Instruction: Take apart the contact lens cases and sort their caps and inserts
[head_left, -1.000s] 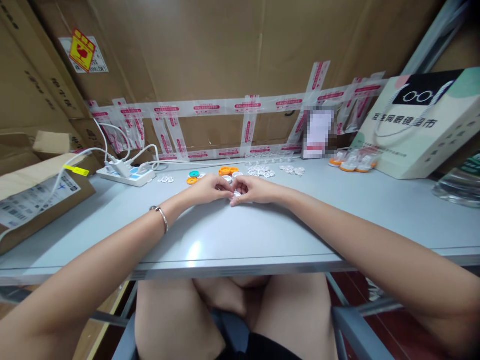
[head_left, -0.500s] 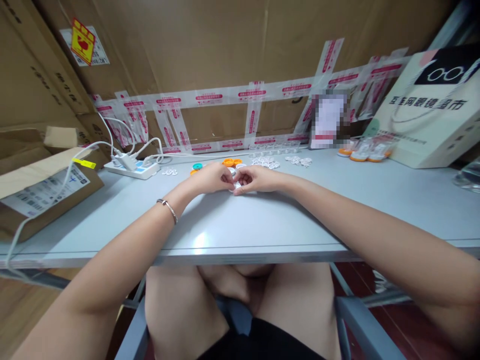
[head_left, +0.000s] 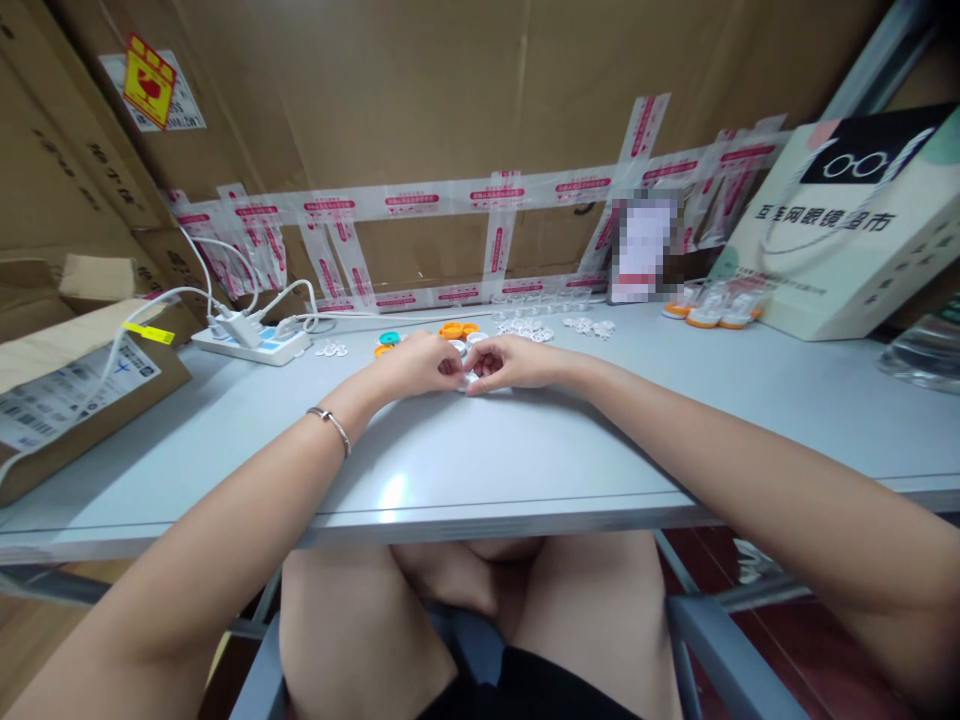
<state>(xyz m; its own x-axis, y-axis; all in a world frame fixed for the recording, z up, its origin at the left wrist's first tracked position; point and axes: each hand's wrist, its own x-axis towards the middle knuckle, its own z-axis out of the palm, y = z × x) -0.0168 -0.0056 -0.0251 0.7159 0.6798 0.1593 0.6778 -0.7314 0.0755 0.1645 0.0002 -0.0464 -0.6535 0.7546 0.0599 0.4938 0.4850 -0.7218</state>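
Note:
Between my fingertips is a small white plastic part (head_left: 469,381), low over the table; most of it is covered by the fingers. My left hand (head_left: 429,364) pinches it from the left, with a silver bangle on that wrist. From the right, my right hand (head_left: 508,363) grips the same part between thumb and fingers. Just behind the hands lie orange rings (head_left: 457,330), a teal ring (head_left: 388,339) and white round pieces (head_left: 476,339). A pile of small white parts (head_left: 525,329) spreads behind my right hand, with a smaller group (head_left: 589,327) farther right.
A power strip (head_left: 259,345) with white cables and an open cardboard box (head_left: 90,390) stand at left. Clear pieces (head_left: 540,303) line the back. A blurred-out phone-like object (head_left: 643,245), orange-based pieces (head_left: 709,310) and a paper bag (head_left: 817,240) are at right.
The camera view has shifted slightly, moving the surroundings a little left. Both hands stay together at the white part, which shows slightly lower between the fingertips.

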